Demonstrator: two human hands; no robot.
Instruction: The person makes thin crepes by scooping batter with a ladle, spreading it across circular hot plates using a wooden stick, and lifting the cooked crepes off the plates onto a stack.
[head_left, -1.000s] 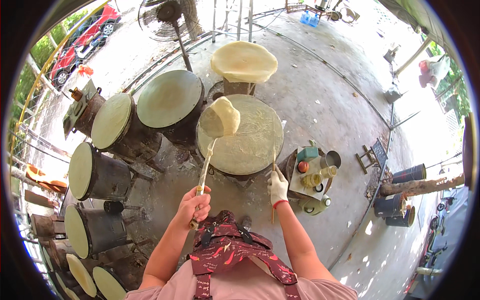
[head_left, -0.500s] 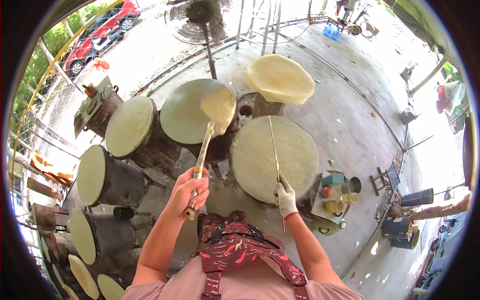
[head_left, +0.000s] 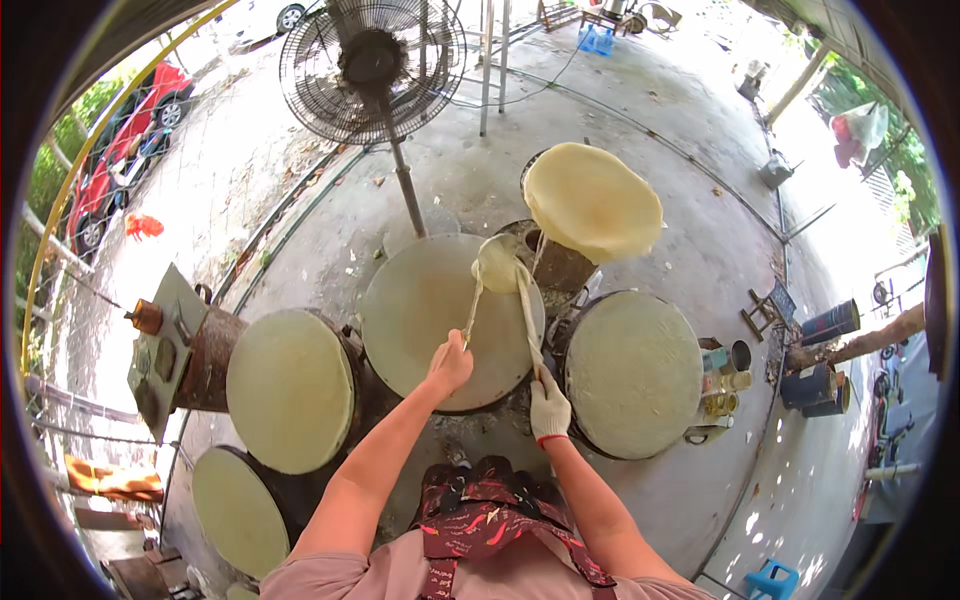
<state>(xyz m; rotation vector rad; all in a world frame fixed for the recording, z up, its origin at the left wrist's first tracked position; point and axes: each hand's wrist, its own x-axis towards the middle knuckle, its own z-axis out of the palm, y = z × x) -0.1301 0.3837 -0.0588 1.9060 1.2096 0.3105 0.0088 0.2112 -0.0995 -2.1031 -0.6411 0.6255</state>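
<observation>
My bare left hand [head_left: 452,364] is closed round the slim, pale handle of a batter-coated tool [head_left: 496,262]. Its rounded, wet head hangs over the far right part of the middle round griddle [head_left: 420,300]. In a white glove, my right hand [head_left: 551,408] grips a long stick [head_left: 530,325], coated or wrapped in something pale, whose far part meets the tool's head. Whether the two touch or only overlap I cannot tell. Beyond them lies a stack of thin, round, pale sheets [head_left: 594,202]. A pale layer covers the right round griddle [head_left: 633,375].
More batter-coated griddles stand at left, the nearer ones [head_left: 290,390] on dark drums. A standing fan [head_left: 372,62] rises behind the middle griddle. Jars and tins [head_left: 728,380] sit right of the right griddle. A small chair [head_left: 768,310] and dark buckets [head_left: 806,388] stand farther right.
My view has shifted left. My right hand has brought its stick from the right griddle to the middle one. My left hand has reached forward, and the tool's head now meets the stick in view.
</observation>
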